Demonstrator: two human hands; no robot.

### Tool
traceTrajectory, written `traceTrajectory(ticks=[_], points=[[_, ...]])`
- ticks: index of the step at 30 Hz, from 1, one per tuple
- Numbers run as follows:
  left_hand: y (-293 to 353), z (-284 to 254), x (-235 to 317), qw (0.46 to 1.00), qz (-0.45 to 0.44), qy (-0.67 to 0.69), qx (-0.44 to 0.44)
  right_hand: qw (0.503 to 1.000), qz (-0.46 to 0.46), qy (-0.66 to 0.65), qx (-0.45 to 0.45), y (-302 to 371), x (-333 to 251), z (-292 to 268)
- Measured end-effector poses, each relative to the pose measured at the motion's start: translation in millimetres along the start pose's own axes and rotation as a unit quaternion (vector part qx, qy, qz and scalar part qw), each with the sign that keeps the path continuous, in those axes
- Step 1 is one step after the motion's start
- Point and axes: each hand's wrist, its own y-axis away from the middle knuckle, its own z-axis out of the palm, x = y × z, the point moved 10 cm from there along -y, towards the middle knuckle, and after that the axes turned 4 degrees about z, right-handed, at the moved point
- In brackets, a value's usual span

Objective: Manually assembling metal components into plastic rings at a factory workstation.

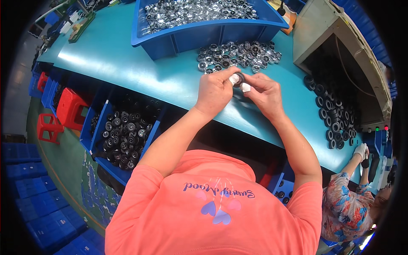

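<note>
black round piece (241, 77), one, pinched between left hand (216, 90) and right hand (267, 94); two white fingertip covers (245, 87).

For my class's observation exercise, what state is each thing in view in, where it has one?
Left hand: pinching
Right hand: pinching
Black ring: held in both hands
Large blue bin: heaped with clear round parts
Clear parts outside it: loosely clustered
Rings at right: loosely piled
Lower blue crate: filled with black wheels
Larger red stool: upright
</note>
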Motion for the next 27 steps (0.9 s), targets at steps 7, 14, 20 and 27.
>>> traceTrajectory(ticks=[7, 14, 20, 27], points=[[6, 13, -20, 0.959, -0.187, 0.21, -0.043, 0.992, 0.076, -0.098, 0.008, -6, 15, -1], [2, 13, -28, 0.968, -0.115, 0.225, -0.011, 1.0, -0.005, 0.0, 0.01, 2, -3, 0], [3, 22, -22, 0.946, -0.196, 0.242, -0.083, 0.957, 0.186, -0.214, -0.06, -6, 41, 9], [8, 33, -11, 0.973, -0.1, 0.156, -0.138, 0.936, 0.212, -0.274, -0.069, -6, 40, 12]])
